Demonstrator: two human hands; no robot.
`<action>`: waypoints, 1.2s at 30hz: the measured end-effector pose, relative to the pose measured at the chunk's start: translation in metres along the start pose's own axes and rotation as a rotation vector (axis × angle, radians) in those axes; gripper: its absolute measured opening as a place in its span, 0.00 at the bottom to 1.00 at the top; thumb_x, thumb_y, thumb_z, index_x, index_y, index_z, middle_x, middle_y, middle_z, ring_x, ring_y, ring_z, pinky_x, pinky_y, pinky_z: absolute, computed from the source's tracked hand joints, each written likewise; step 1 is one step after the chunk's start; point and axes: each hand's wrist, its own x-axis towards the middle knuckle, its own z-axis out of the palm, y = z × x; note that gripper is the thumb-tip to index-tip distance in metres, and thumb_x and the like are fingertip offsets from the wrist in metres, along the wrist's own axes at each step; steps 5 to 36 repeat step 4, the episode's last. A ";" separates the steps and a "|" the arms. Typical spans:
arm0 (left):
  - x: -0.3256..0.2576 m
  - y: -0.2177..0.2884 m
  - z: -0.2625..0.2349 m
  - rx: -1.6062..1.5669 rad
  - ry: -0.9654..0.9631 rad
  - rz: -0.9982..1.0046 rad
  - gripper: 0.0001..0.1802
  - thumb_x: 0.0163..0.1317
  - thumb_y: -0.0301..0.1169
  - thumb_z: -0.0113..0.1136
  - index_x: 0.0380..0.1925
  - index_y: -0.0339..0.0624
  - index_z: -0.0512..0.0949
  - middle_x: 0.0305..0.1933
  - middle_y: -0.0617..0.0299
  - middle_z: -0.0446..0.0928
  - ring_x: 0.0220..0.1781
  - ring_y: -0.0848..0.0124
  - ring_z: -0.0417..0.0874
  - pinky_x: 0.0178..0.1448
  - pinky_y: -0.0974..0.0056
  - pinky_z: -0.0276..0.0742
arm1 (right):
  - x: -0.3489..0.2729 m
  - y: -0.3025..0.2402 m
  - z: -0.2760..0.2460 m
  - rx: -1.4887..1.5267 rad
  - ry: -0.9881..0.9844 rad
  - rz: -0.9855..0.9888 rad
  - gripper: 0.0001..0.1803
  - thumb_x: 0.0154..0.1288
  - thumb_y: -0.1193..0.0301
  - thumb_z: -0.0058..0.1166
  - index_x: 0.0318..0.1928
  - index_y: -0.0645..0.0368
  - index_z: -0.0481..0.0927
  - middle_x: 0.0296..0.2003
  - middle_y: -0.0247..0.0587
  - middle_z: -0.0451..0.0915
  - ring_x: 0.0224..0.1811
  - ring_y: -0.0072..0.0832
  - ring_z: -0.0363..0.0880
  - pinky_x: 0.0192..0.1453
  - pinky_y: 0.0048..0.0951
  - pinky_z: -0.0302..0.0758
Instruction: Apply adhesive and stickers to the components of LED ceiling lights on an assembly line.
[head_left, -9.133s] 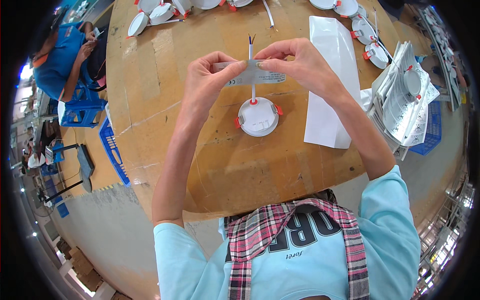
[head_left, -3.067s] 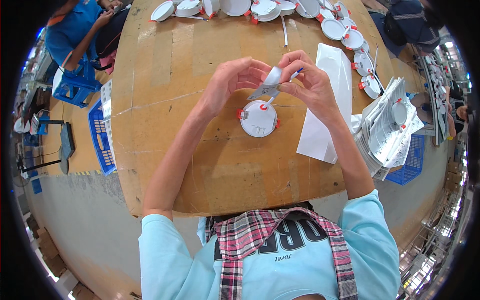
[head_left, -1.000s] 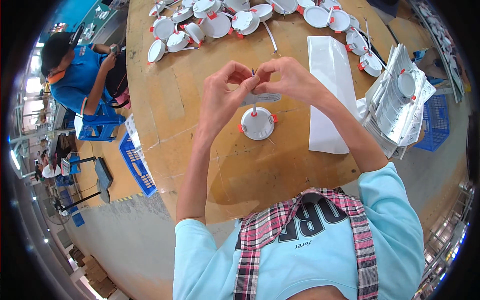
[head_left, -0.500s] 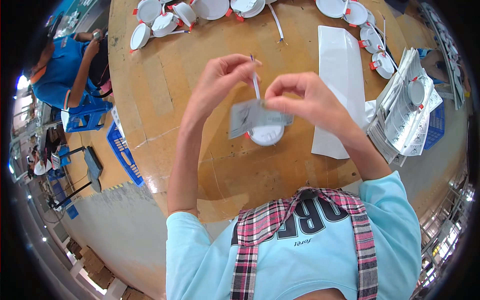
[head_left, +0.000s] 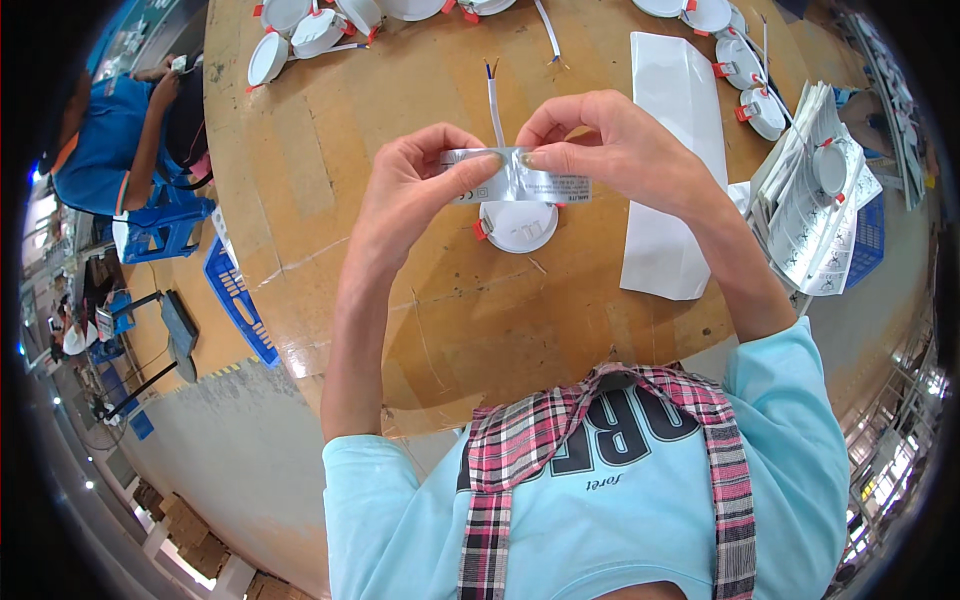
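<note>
A silver printed label [head_left: 555, 187] is stretched level between my two hands, above the wooden table. My left hand [head_left: 415, 185] pinches its left part with thumb and fingers. My right hand [head_left: 620, 145] presses its thumb on the label near the middle, fingers behind it. From behind the label's upper edge a white cable [head_left: 494, 108] sticks up, with bare coloured wire ends. Whether the label is stuck to the cable I cannot tell. Just below lies a round white downlight [head_left: 520, 230] with a red clip at its left, its top partly hidden by the label.
More white downlights [head_left: 318, 32] with red clips line the table's far edge, others [head_left: 742, 62] its far right. A white backing sheet [head_left: 665, 160] lies right of my hands. Stacked label sheets [head_left: 815, 210] sit beyond it. A blue basket [head_left: 238, 295] stands left; a co-worker [head_left: 115, 150] sits far left.
My left hand has let go of the cable's upper end and now grips the label's left part. The label has turned from tilted to level and is held with both hands.
</note>
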 end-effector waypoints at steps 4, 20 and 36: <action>0.001 -0.005 -0.004 -0.056 -0.036 -0.026 0.13 0.56 0.37 0.67 0.32 0.39 0.79 0.28 0.68 0.78 0.31 0.83 0.75 0.38 0.76 0.66 | 0.003 0.004 -0.002 -0.067 0.064 -0.037 0.19 0.62 0.69 0.57 0.53 0.60 0.74 0.34 0.36 0.80 0.38 0.19 0.76 0.46 0.23 0.73; 0.001 -0.005 -0.004 -0.056 -0.036 -0.026 0.13 0.56 0.37 0.67 0.32 0.39 0.79 0.28 0.68 0.78 0.31 0.83 0.75 0.38 0.76 0.66 | 0.003 0.004 -0.002 -0.067 0.064 -0.037 0.19 0.62 0.69 0.57 0.53 0.60 0.74 0.34 0.36 0.80 0.38 0.19 0.76 0.46 0.23 0.73; 0.001 -0.005 -0.004 -0.056 -0.036 -0.026 0.13 0.56 0.37 0.67 0.32 0.39 0.79 0.28 0.68 0.78 0.31 0.83 0.75 0.38 0.76 0.66 | 0.003 0.004 -0.002 -0.067 0.064 -0.037 0.19 0.62 0.69 0.57 0.53 0.60 0.74 0.34 0.36 0.80 0.38 0.19 0.76 0.46 0.23 0.73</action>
